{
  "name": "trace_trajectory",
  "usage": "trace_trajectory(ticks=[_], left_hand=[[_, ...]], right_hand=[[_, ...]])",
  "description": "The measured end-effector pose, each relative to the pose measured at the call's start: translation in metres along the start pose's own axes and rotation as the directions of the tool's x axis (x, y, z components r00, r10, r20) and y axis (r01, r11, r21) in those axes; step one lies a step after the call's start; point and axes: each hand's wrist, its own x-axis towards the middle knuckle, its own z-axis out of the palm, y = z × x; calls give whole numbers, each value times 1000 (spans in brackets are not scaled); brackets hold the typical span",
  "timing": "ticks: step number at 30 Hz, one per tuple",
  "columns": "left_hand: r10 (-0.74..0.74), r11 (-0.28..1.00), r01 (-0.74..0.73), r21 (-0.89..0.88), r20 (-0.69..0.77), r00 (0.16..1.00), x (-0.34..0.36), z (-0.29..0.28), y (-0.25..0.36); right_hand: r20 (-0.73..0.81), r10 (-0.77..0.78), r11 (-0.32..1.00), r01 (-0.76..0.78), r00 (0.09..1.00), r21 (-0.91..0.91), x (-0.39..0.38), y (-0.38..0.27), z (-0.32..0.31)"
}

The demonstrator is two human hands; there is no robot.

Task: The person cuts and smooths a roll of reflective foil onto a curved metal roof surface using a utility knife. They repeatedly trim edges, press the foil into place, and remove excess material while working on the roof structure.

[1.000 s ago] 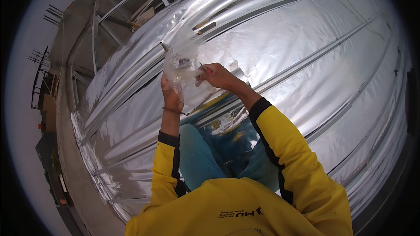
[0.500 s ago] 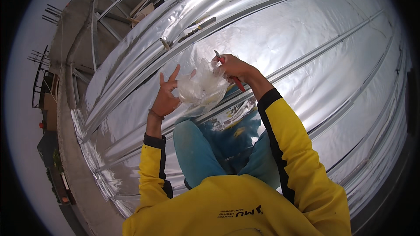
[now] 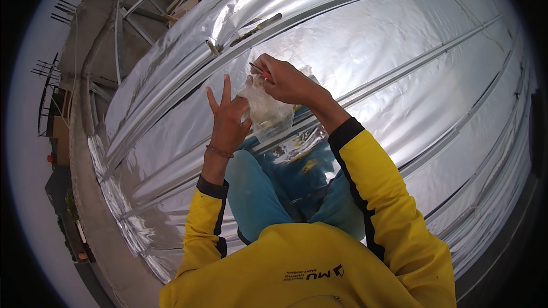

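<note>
In front of my knees, a crumpled clear plastic bag hangs between my two hands. My left hand pinches its left edge between thumb and a finger, while two other fingers stick up apart. My right hand is closed around a slim red-handled tool with a thin pointed tip, held over the top of the bag. Most of that tool is hidden in my fist, so its exact kind cannot be made out. What the bag contains does not show clearly.
Shiny silver foil sheeting spreads beneath me, crossed by long metal battens. Beyond my hands, a long-handled tool and a short piece lie by a batten. A concrete ledge runs down the left, below bare metal framing.
My right hand has moved left with the red-handled tool, over the bag. My left hand has shifted slightly right, its thumb and finger now closing on the bag's edge.
</note>
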Motion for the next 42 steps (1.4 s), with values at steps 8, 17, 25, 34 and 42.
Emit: trace_trajectory(ticks=[8,17,25,34,42], left_hand=[[97,991,-85,104,-117,988,0,8,6],[102,981,-69,181,-176,979,2,16,16],[57,978,-30,206,-126,990,-18,20,1],[143,898,-96,430,-79,987,-21,29,-16],[255,892,-154,424,-192,948,-29,40,-20]], right_hand=[[162,265,898,-304,951,318,-5,2,-5],[40,445,827,-428,894,366,-2,21,30],[-15,394,917,-392,919,69,-4,29,50],[262,330,926,-365,907,96,-3,8,40],[35,377,916,-367,926,-159,-7,-9,49]])
